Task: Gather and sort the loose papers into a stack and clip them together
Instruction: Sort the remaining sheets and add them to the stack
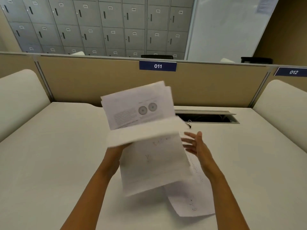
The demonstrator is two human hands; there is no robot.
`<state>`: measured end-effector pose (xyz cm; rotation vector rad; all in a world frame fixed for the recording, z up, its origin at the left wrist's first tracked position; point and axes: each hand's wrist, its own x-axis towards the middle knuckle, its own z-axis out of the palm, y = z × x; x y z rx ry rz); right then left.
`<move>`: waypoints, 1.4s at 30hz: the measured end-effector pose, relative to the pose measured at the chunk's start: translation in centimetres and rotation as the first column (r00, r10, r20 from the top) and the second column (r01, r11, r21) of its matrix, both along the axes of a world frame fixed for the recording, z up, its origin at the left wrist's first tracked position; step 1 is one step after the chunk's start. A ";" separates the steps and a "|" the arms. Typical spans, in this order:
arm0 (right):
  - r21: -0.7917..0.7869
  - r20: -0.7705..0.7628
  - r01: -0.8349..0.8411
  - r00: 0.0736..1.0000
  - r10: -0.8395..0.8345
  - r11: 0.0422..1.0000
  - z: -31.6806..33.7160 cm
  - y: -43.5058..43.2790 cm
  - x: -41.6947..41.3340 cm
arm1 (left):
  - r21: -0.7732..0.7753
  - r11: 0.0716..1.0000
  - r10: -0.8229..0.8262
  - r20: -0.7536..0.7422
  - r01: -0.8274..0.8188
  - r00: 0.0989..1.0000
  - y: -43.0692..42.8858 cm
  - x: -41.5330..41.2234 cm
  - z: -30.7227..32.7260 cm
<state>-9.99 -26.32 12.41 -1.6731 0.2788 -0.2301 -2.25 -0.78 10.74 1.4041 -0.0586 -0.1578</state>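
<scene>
A person holds a loose sheaf of white papers above a pale desk, seen from above.

On the left, the left hand (pixel 111 161) reaches under the papers (pixel 150 138); its fingers are hidden by the sheets, so their state cannot be told. The papers hang blurred and fanned in the middle, over the desk (pixel 54 146), top sheet showing two round diagrams; another sheet (pixel 192 203) lies below them. To the right, the right hand (pixel 196 145) stands open beside the papers, fingers spread. Behind it, a small clip (pixel 189 124) sits near a cable slot (pixel 207 117).
</scene>
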 end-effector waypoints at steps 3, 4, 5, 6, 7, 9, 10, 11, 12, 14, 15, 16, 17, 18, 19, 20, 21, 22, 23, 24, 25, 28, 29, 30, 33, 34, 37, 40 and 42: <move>0.030 -0.126 -0.002 0.992 0.006 1.000 -0.8 0.7 0.2 | -0.162 0.976 0.116 -0.163 -0.142 0.980 -0.5 0.8 -0.2; 0.083 -0.128 0.020 0.992 -0.009 0.996 -1.0 1.1 0.2 | -0.220 0.956 0.143 -0.232 -0.195 0.962 -0.6 0.9 -0.7; 0.143 -0.119 0.028 0.993 -0.010 0.989 -1.2 1.5 0.2 | -0.269 0.935 0.151 -0.286 -0.230 0.946 -0.5 1.0 -1.4; 0.199 -0.109 0.020 0.994 0.002 0.980 -1.4 1.8 0.3 | -0.304 0.918 0.148 -0.330 -0.253 0.932 -0.7 0.9 -1.9; 0.273 -0.093 0.002 0.995 0.024 0.962 -1.6 2.3 0.3 | -0.327 0.905 0.151 -0.348 -0.271 0.925 -0.9 0.7 -2.1; 0.419 -0.078 -0.016 0.996 0.053 0.908 -2.1 3.3 0.3 | -0.346 0.883 0.167 -0.399 -0.316 0.901 -1.4 0.4 -2.9; 0.454 -0.088 -0.015 0.994 0.062 0.891 -2.4 3.7 0.4 | -0.335 0.875 0.183 -0.441 -0.350 0.879 -1.8 0.2 -3.3; 0.468 -0.106 -0.017 0.992 0.075 0.884 -2.6 4.3 0.5 | -0.305 0.874 0.203 -0.477 -0.378 0.855 -2.2 -0.1 -3.6; 0.454 -0.135 -0.009 0.988 0.078 0.891 -3.0 4.8 0.7 | -0.268 0.875 0.228 -0.507 -0.404 0.831 -2.7 -0.3 -3.9; 0.428 -0.177 0.021 0.982 0.061 0.904 -4.0 5.9 0.9 | -0.237 0.866 0.265 -0.528 -0.440 0.807 -3.5 -0.8 -4.6; 0.430 -0.188 0.038 0.981 0.048 0.902 -4.6 6.3 1.0 | -0.232 0.858 0.289 -0.521 -0.459 0.803 -3.8 -1.0 -5.0; 0.427 -0.191 0.050 0.981 0.036 0.903 -5.2 6.4 1.0 | -0.234 0.849 0.306 -0.512 -0.473 0.802 -4.1 -1.3 -5.3; 0.410 -0.190 0.054 0.981 0.028 0.910 -5.8 6.4 1.1 | -0.236 0.844 0.317 -0.503 -0.481 0.804 -4.2 -1.5 -5.6; 0.383 -0.193 0.056 0.981 0.021 0.922 -6.1 6.3 1.1 | -0.238 0.845 0.316 -0.501 -0.479 0.806 -4.3 -1.7 -5.9; 0.353 -0.205 0.069 0.979 0.005 0.933 -6.5 5.9 1.2 | -0.236 0.849 0.313 -0.494 -0.472 0.811 -4.2 -1.9 -6.0; 0.317 -0.229 0.090 0.973 -0.016 0.944 -6.7 5.5 1.2 | -0.237 0.849 0.318 -0.487 -0.473 0.814 -3.9 -1.8 -6.2; 0.280 -0.254 0.108 0.967 -0.035 0.954 -6.9 4.9 1.2 | -0.253 0.837 0.331 -0.471 -0.485 0.818 -3.2 -1.6 -6.4; 0.240 -0.277 0.116 0.960 -0.046 0.964 -7.1 4.2 1.1 | -0.271 0.816 0.359 -0.454 -0.510 0.816 -2.3 -1.2 -6.6; 0.201 -0.297 0.112 0.954 -0.048 0.973 -7.4 3.4 1.1 | -0.275 0.796 0.400 -0.428 -0.539 0.810 -1.2 -0.6 -6.9; 0.164 -0.319 0.098 0.947 -0.041 0.982 -7.6 2.7 1.0 | -0.250 0.791 0.440 -0.402 -0.559 0.803 0.0 0.1 -7.2; 0.133 -0.338 0.086 0.940 -0.036 0.987 -7.8 1.9 1.0 | -0.186 0.810 0.463 -0.381 -0.557 0.801 1.1 0.6 -7.5; 0.046 -0.374 0.130 0.921 -0.104 0.990 -8.5 0.7 0.8 | 0.108 0.915 0.402 -0.314 -0.389 0.860 3.2 1.4 -7.7; 0.002 -0.374 0.179 0.912 -0.166 0.984 -8.8 0.6 0.8 | 0.208 0.926 0.365 -0.278 -0.316 0.888 3.4 1.3 -7.6; -0.044 -0.369 0.227 0.901 -0.227 0.973 -8.8 0.7 0.6 | 0.304 0.917 0.336 -0.234 -0.259 0.912 3.3 1.2 -7.4; -0.144 -0.341 0.281 0.886 -0.314 0.949 -9.0 1.3 0.5 | 0.522 0.836 0.268 -0.118 -0.171 0.956 2.7 1.0 -7.3; -0.169 -0.336 0.271 0.888 -0.314 0.948 -9.0 1.5 0.6 | 0.569 0.807 0.253 -0.092 -0.158 0.963 2.5 0.9 -7.2; -0.260 -0.332 0.216 0.895 -0.297 0.941 -8.9 1.6 0.8 | 0.635 0.758 0.235 -0.053 -0.149 0.970 2.2 1.0 -6.9; -0.295 -0.346 0.151 0.904 -0.253 0.943 -8.6 1.5 0.7 | 0.692 0.708 0.216 -0.021 -0.141 0.976 2.4 1.4 -7.1; -0.282 -0.357 0.125 0.907 -0.225 0.951 -8.5 1.4 0.7 | 0.714 0.685 0.189 0.020 -0.146 0.982 2.5 1.6 -7.1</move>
